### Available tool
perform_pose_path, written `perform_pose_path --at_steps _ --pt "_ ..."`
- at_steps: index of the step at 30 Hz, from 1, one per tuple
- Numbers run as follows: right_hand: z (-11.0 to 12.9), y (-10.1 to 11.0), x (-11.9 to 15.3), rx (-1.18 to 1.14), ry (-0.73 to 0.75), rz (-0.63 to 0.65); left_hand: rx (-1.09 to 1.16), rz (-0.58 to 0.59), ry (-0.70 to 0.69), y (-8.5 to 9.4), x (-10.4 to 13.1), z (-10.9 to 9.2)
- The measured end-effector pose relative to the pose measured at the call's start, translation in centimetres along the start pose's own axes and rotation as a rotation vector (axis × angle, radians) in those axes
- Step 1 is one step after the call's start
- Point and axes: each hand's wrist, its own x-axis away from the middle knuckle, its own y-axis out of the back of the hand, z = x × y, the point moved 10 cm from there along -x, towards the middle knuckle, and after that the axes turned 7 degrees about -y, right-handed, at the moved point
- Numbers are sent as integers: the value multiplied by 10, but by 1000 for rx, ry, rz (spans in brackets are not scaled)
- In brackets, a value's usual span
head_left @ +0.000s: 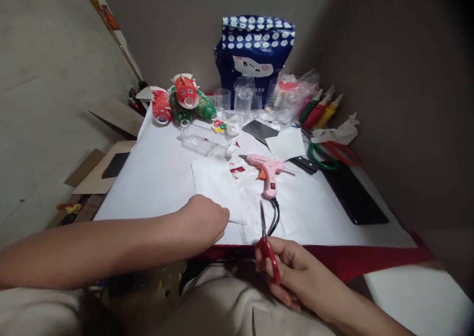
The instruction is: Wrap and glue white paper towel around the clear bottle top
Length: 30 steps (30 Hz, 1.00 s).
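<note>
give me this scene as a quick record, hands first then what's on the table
left hand: at the near end of a white sheet, grip hidden
right hand: holding red-handled scissors, blades pointing away from the person
centre: pink glue gun on its side, nozzle toward the left
back left: red and green fish-shaped figures
back middle: blue bag, upright
right side: black flat slab
</note>
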Motion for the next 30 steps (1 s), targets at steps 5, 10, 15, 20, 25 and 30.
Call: perform_pose_path --at_steps 5,10,15,20,25,30 --pt "39 21 8 -109 230 -178 -43 -62 -68 21 8 -2" --pt "71 35 -7 -167 295 -288 -245 -301 -269 44 24 -22" --pt "90 32 -35 -203 299 -340 -326 -531 -413 55 42 -41" --pt "104 31 -46 -226 318 -323 287 -293 -195 45 43 5" --pt "134 29 -42 -241 423 -287 1090 111 -222 -6 38 32" --pt "172 3 -41 -229 503 -148 1269 353 -574 -1 40 6"
